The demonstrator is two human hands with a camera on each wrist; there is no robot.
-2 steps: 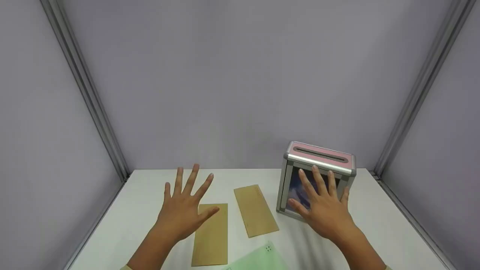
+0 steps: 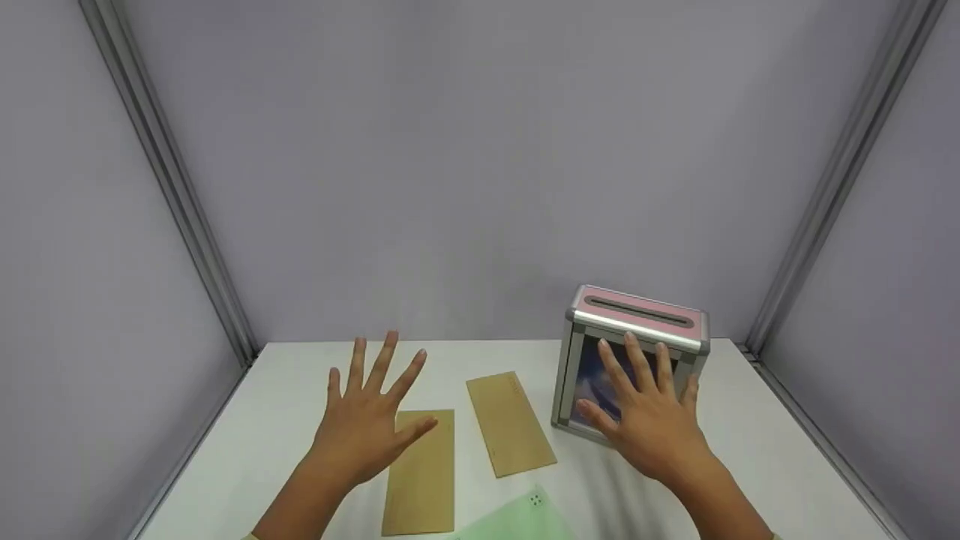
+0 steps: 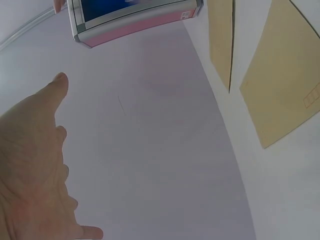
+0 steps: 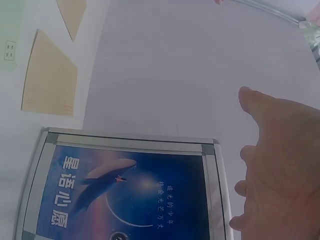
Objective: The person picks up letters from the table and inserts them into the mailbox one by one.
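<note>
My left hand (image 2: 367, 416) hovers with fingers spread above the left brown envelope (image 2: 421, 472) on the white table (image 2: 285, 375), holding nothing. A second brown envelope (image 2: 511, 424) lies just to its right. My right hand (image 2: 645, 412) is spread flat in front of the metal-framed box (image 2: 637, 319) with a pink slotted top and a blue whale poster (image 4: 125, 192) on its front. In the wrist views both palms, the left hand (image 3: 35, 165) and the right hand (image 4: 280, 170), are empty.
A pale green sheet (image 2: 517, 521) lies at the table's near edge between my arms. Grey partition walls with metal posts (image 2: 169, 187) enclose the table on three sides. The box stands at the back right.
</note>
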